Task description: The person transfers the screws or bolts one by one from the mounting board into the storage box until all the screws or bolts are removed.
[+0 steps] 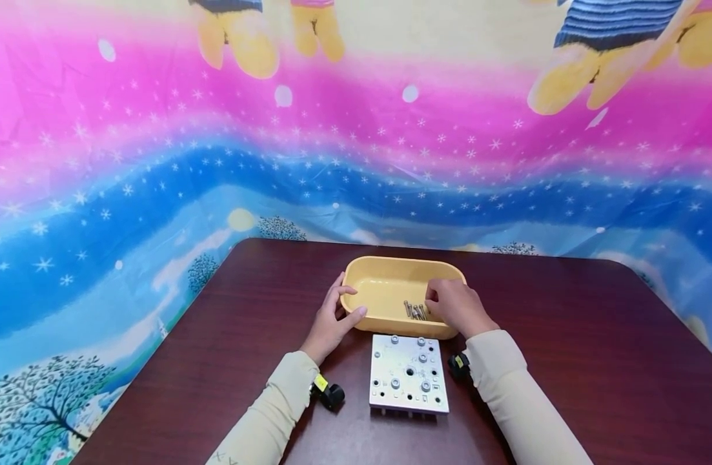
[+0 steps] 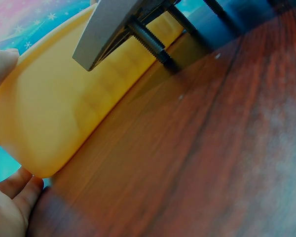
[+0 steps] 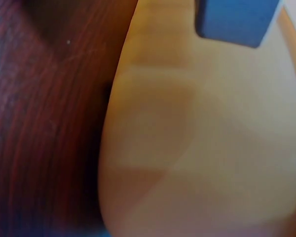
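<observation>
A yellow plastic tray (image 1: 379,294) rests on the table, with several metal bolts (image 1: 415,311) in its near right part. My left hand (image 1: 331,323) holds the tray's left end, thumb at the near rim and fingers round the end wall. My right hand (image 1: 456,303) reaches over the right end, fingers curled down beside the bolts. Its fingertips are hidden, and I cannot tell whether they pinch a bolt. In front of the tray stands a silver metal plate (image 1: 408,373) with holes and several bolts in it. Threaded bolt shanks (image 2: 150,42) stick out below the plate.
The dark red-brown wooden table (image 1: 216,361) extends to both sides. Behind it hangs a colourful printed cloth (image 1: 344,142). A small black camera sits on the left wrist (image 1: 332,395) and another on the right wrist (image 1: 459,365), close beside the plate.
</observation>
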Available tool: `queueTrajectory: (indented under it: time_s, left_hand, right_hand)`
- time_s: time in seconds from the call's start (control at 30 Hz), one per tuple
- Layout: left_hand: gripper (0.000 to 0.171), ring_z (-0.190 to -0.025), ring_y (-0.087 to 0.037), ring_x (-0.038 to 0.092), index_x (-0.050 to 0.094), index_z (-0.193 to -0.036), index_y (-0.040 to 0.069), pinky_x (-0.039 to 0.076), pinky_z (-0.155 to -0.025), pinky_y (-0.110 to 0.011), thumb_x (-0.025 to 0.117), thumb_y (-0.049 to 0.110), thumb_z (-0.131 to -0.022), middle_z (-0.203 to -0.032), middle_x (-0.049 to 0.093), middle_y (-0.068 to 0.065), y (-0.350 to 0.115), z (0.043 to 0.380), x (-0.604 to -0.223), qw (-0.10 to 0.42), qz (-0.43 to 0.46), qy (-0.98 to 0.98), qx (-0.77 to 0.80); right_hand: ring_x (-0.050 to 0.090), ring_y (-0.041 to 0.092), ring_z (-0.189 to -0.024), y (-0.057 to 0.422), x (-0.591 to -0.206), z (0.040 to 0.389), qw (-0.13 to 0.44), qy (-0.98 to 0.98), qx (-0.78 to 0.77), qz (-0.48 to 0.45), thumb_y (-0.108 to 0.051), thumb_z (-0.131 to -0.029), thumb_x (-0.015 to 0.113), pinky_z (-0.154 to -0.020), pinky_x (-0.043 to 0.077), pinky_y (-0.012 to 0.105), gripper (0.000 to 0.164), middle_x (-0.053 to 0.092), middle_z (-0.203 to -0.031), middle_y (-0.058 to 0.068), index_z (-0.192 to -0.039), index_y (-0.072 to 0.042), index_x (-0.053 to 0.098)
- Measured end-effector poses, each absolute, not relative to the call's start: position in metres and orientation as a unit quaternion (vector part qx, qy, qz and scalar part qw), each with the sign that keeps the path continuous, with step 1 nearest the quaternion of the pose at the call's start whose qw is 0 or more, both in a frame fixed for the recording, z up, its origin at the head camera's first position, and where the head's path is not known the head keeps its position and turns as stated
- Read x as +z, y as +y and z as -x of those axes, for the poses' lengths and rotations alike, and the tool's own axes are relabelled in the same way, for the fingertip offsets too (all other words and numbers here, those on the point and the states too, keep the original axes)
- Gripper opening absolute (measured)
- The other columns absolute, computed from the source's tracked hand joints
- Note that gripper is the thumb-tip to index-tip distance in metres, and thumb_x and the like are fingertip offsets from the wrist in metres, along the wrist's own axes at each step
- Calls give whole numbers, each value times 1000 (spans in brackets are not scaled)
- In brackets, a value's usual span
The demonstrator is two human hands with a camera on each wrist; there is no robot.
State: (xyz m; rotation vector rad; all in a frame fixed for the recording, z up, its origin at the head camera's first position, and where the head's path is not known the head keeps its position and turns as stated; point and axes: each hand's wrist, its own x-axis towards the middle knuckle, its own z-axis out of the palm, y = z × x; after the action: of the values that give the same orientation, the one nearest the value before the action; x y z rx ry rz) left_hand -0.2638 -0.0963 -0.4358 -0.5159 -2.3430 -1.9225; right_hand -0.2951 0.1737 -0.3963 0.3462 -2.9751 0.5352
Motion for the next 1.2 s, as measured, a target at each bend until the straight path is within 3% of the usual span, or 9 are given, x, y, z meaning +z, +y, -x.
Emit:
queueTrajectory:
  time_s: [0.13, 0.37, 0.67, 0.97, 1.2]
  left_hand:
    - [49, -140, -27, 32, 48, -127, 3, 34, -108, -47, 70, 24, -89, -161, 13, 3, -97, 274, -451, 40, 160, -761, -628]
    - [51, -136, -23, 39, 50, -126, 6, 37, -107, -43, 72, 32, -88, -160, 16, 10, -95, 277, -462, 52, 161, -760, -628]
    - [52, -136, -23, 39, 50, -126, 8, 36, -107, -43, 72, 34, -87, -160, 16, 10, -96, 278, -465, 53, 157, -760, -628]
    - [46, -138, -29, 36, 47, -125, 1, 35, -108, -46, 69, 22, -90, -161, 13, -4, -95, 266, -442, 39, 165, -761, -626]
    - [43, -136, -31, 38, 49, -124, 0, 35, -107, -47, 68, 19, -91, -161, 14, -5, -94, 257, -428, 38, 166, -761, -625]
  right_hand:
    - [51, 17, -65, 172, -396, 296, 51, -978, 162, -121, -17, -87, 67, -63, 44, 35, 13, 58, -72, -3, -75, -18, 63]
    - [51, 18, -67, 173, -396, 294, 52, -980, 149, -118, -17, -85, 67, -64, 44, 37, 13, 58, -72, -3, -73, -18, 62]
    - [50, 17, -64, 173, -397, 293, 54, -981, 137, -126, -17, -84, 65, -60, 43, 36, 12, 57, -70, -4, -72, -18, 61]
    - [50, 16, -64, 173, -395, 294, 50, -982, 136, -123, -17, -84, 66, -59, 43, 35, 13, 57, -69, -4, -71, -18, 62]
    - [51, 17, -64, 173, -394, 294, 54, -982, 132, -124, -19, -84, 66, -59, 44, 37, 12, 58, -70, -4, -72, -18, 63]
